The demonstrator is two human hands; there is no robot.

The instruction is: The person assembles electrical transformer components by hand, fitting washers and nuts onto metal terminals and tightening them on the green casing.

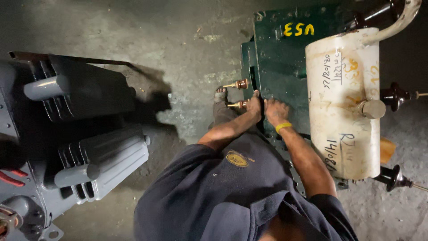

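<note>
A grey finned transformer (pixel 76 134) stands on the stained concrete floor (pixel 187 53).

The scene is dim; light falls on the concrete floor (pixel 191 58), dark shadows, corners fade black, slightly soft.

Place: a workshop or yard for electrical transformers.
Floor: bare concrete floor (pixel 196 58), stained, patchy and dusty.
Main unit: dark green transformer tank (pixel 276 58) standing on the floor, hand-painted marks on its lid.
Fittings: cream cylindrical oil tank (pixel 345 102) on top, scrawled with handwriting; dark porcelain bushings (pixel 394 96) along one side; small brass-tipped terminals (pixel 238 84) on the other.
Second unit: grey finned transformer (pixel 84 134) at left, with cooling fins and tubes.
Light: dim, hard shadows.
</note>
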